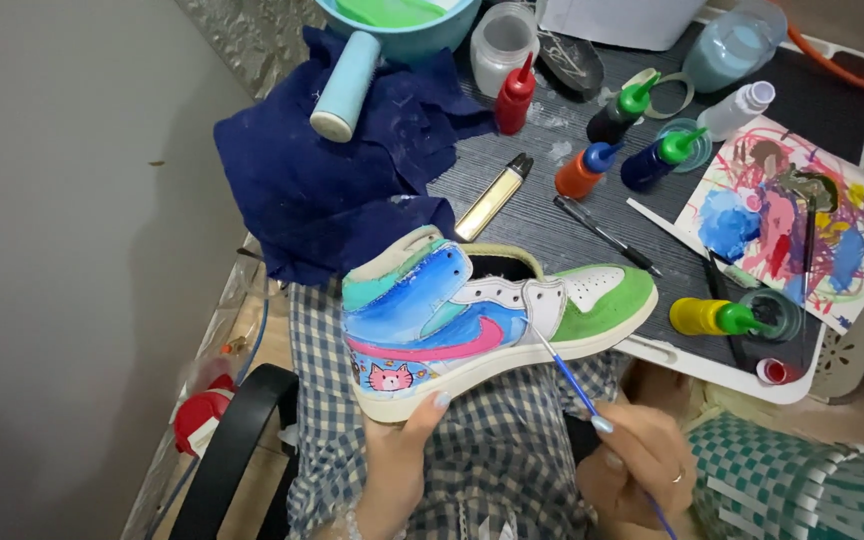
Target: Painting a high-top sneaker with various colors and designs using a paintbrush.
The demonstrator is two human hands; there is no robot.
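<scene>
- The left hand (397,455) reaches up from the lap, fingers curled around the sole of a painted high-top sneaker (492,315) near its heel, holding it on its side just off the near edge of the tray table (832,100).
- The right hand (637,465) is closed in a pinch on a thin blue-handled paintbrush (567,375); the brush tip touches the white panel in the middle of the sneaker's side.
- One sneaker, one brush in hand.
- Five small paint bottles stand or lie on the table: red (515,95), orange with a blue cap (585,172), dark blue with a green cap (660,160), black with a green cap (620,112), and yellow with a green cap (717,317) at the near edge.
- One paint-smeared sheet (792,215) lies at the right edge; one black pen (607,235) is beside it.
- A dark blue cloth (332,175) drapes over the left edge.
- The table is dark with a white rim; a checked garment covers the lap, and a plain grey wall stands to the left.
</scene>
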